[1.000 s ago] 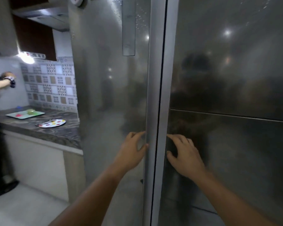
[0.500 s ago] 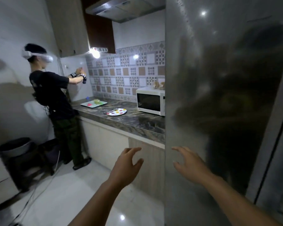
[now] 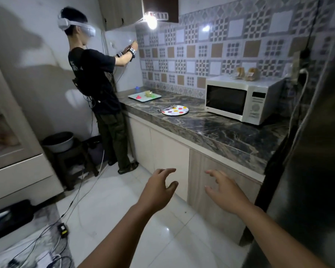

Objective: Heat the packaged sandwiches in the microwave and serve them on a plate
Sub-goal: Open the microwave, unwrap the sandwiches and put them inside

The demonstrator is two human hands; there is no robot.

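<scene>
Low in the frame, the left hand point(image 3: 159, 188) and right hand point(image 3: 223, 191) hover open and empty, fingers spread. At upper right, two packaged sandwiches point(image 3: 247, 73) sit atop the closed microwave point(image 3: 242, 98); the spotted plate point(image 3: 175, 110) lies left of it on the counter point(image 3: 220, 130).

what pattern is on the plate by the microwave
White with coloured polka dots, seen on the plate in the head view.

No legible text is found anywhere. A small mark sits on the lower left corner of the microwave point(image 3: 243, 100) door, and print surrounds its control panel (too small and blurred to be read). Labels on the packaged sandwiches point(image 3: 247, 73) on top of it cannot be made out either.
</scene>
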